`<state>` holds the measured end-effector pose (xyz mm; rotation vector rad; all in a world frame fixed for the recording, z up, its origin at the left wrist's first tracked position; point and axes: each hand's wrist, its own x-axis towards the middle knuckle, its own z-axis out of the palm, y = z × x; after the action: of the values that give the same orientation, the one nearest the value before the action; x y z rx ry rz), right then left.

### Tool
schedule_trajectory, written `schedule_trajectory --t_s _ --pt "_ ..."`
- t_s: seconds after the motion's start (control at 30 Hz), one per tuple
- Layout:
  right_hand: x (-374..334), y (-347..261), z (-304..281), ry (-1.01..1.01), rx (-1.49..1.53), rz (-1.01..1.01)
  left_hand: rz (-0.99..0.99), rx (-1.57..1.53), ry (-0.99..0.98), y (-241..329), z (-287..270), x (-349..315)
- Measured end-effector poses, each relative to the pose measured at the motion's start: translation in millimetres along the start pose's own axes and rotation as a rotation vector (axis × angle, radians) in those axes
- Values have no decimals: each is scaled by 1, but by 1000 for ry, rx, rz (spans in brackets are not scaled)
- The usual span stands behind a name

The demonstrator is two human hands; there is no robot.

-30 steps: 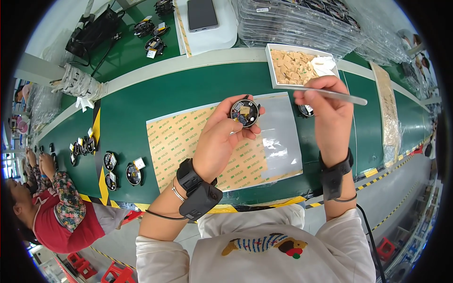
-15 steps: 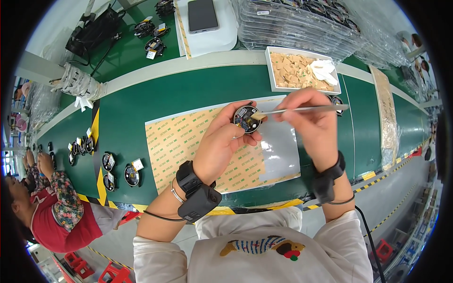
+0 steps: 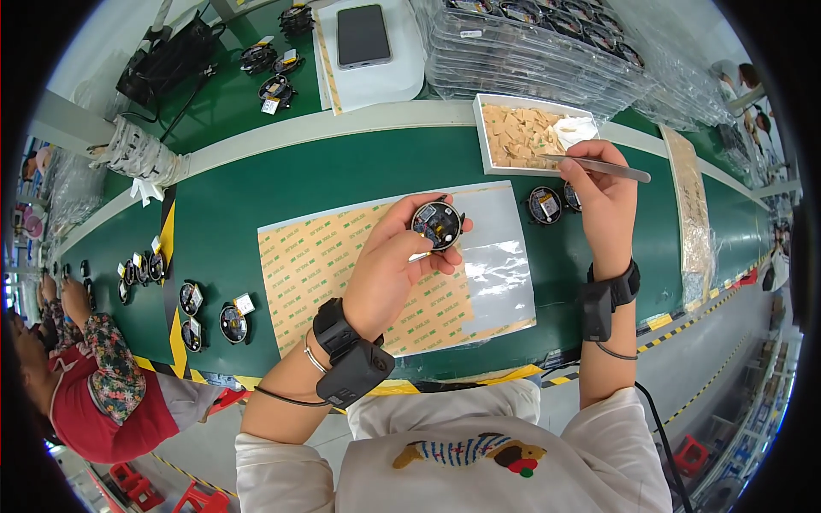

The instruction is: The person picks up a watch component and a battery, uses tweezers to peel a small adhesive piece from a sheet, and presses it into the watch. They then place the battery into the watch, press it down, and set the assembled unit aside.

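Observation:
My left hand (image 3: 386, 267) holds a round black watch housing (image 3: 438, 226), its inside facing up with small electronic parts showing. The thumb and fingers grip its rim above the adhesive sheet. Closed around metal tweezers (image 3: 617, 169), my right hand (image 3: 609, 205) is up at the right. The tips reach over the near edge of a white box (image 3: 484, 141) of small tan paper pieces (image 3: 517, 128); whether anything is between them I cannot tell. Below the box, two more watch housings (image 3: 544, 206) lie beside my right hand.
A tan, green-printed adhesive sheet (image 3: 329, 278) with a bared glossy part lies before me. More watch housings (image 3: 234, 324) sit at the left. Stacked clear trays (image 3: 547, 64) and a phone (image 3: 363, 36) stand behind. A co-worker (image 3: 107, 389) sits at far left.
My right hand has moved the tweezers away from the watch housing, up and right to the box. The tan piece seen at the housing no longer shows there. The left hand keeps its hold.

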<state>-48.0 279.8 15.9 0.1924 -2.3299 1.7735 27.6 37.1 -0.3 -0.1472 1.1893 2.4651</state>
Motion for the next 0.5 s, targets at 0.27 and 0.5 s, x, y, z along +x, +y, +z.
schedule_trajectory --t_s 0.27,0.5 --pt "-33 -32 36 -433 473 138 18 4 7 0 4 0" --pt "-46 -31 59 -400 467 159 54 45 -6 1 9 0"
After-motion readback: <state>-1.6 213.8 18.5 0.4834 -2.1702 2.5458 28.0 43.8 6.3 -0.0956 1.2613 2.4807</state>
